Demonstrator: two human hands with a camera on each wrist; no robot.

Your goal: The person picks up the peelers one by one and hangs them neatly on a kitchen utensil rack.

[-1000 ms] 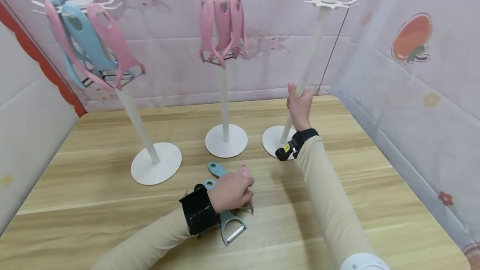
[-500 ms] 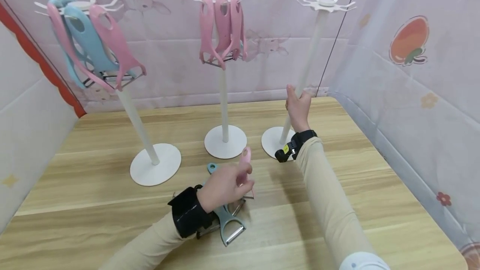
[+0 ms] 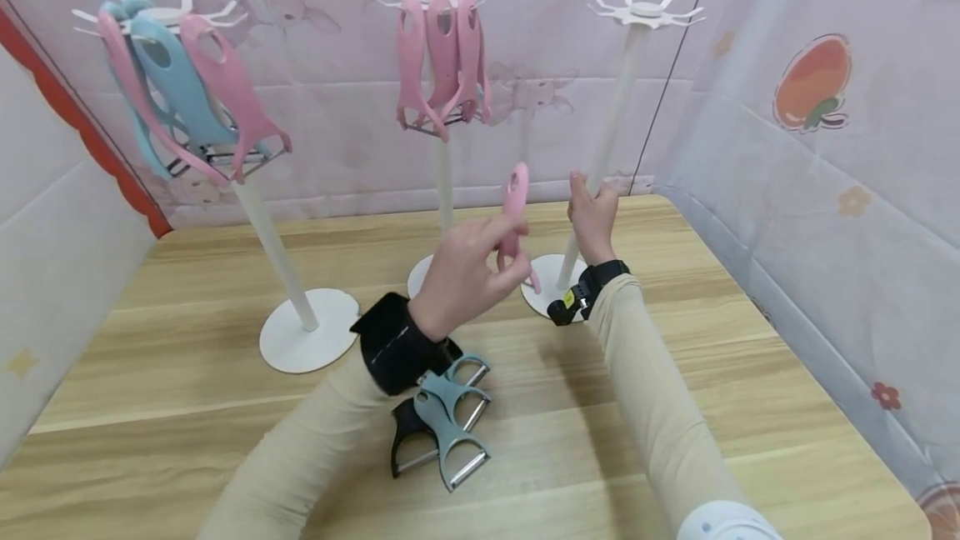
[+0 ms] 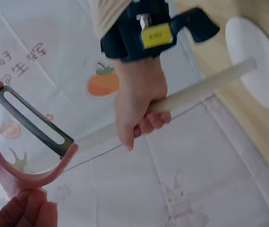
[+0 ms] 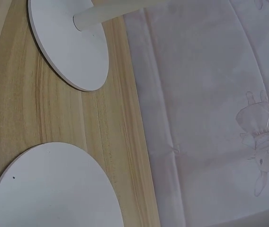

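Note:
My left hand is raised above the table, pinching the handle of a pink peeler between thumb and fingers, its holed end upward. In the left wrist view the peeler's curved fork and metal blade show at the left. My right hand grips the white pole of the right-hand stand, whose hooked top bears nothing. Below my left wrist, blue-grey peelers and a black peeler lie overlapping on the wooden table.
The left stand carries pink and blue peelers on its hooks. Mostly pink peelers hang on the middle stand, whose round base is partly behind my left hand. Printed cloth rises behind the table.
My left hand has lifted the pink peeler from the pile and carried it up and away toward the right stand. The right hand keeps its grip on the pole.

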